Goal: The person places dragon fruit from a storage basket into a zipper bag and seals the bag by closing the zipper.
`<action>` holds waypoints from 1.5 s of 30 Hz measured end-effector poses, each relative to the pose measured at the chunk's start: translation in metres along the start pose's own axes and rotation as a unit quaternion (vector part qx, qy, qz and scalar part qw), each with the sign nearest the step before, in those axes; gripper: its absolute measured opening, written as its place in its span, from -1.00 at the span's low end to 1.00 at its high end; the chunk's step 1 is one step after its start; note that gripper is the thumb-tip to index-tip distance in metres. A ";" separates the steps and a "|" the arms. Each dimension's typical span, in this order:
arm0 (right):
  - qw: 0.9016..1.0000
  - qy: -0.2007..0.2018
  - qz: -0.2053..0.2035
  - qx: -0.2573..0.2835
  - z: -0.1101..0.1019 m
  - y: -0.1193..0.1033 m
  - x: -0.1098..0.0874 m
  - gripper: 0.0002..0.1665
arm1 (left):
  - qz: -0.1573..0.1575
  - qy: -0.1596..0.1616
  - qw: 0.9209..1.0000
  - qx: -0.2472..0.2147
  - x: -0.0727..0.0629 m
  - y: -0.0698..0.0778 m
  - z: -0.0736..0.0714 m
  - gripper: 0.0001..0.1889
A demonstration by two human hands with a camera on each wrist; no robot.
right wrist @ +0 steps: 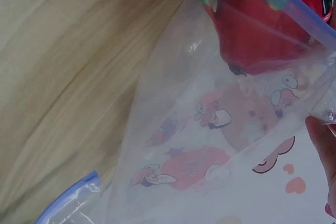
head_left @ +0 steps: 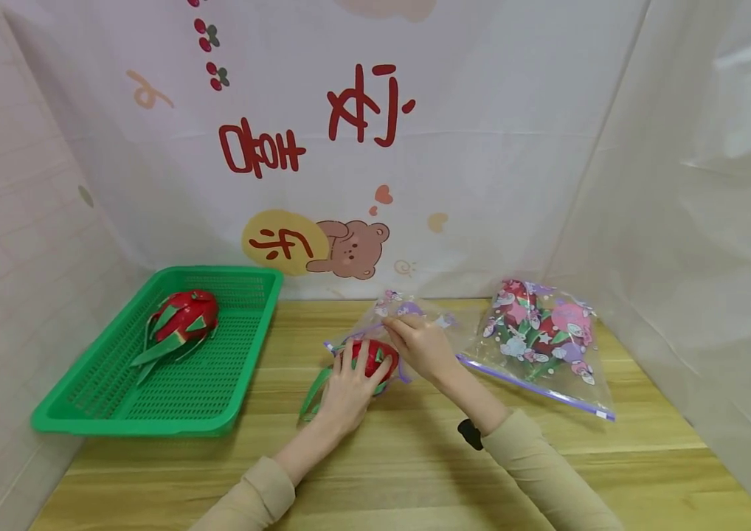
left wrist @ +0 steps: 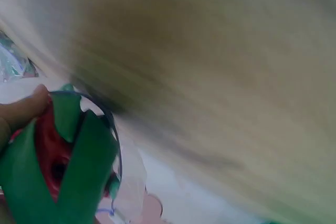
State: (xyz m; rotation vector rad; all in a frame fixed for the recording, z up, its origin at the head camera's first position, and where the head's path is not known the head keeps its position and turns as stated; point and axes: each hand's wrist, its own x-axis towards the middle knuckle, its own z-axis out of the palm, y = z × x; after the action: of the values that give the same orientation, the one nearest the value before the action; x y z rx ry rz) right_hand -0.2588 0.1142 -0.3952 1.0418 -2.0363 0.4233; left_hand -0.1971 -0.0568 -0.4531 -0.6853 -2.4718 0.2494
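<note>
My left hand (head_left: 347, 394) grips a red artificial dragon fruit (head_left: 381, 356) with green scales and long green leaves at its stem end. The fruit's far end is inside the mouth of a clear printed zip bag (head_left: 458, 328) with a purple seal strip. In the left wrist view, the thumb lies along the fruit's red skin beside broad green leaves (left wrist: 86, 166). My right hand (head_left: 422, 346) pinches the bag's edge, beyond and right of the fruit. Through the film, the red tip (right wrist: 252, 51) shows in the right wrist view.
A green mesh basket (head_left: 243, 361) stands at the left, holding another red dragon fruit (head_left: 183, 313) with green leaves. A filled, printed zip bag (head_left: 541, 332) lies at the back right of the wooden table (head_left: 402, 464). White printed sheeting (head_left: 482, 184) rises behind and along both sides.
</note>
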 end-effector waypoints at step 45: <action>0.999 0.000 0.019 0.039 -0.013 0.001 -0.001 -0.79 | 0.068 -0.007 0.989 -0.130 0.005 -0.007 0.001 -0.15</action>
State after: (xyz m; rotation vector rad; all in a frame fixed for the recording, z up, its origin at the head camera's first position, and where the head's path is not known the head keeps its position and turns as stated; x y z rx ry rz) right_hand -0.2528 0.1230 -0.3879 1.0507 -2.0570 0.5264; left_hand -0.2040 -0.0602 -0.4500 -0.9648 -2.4979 -0.0205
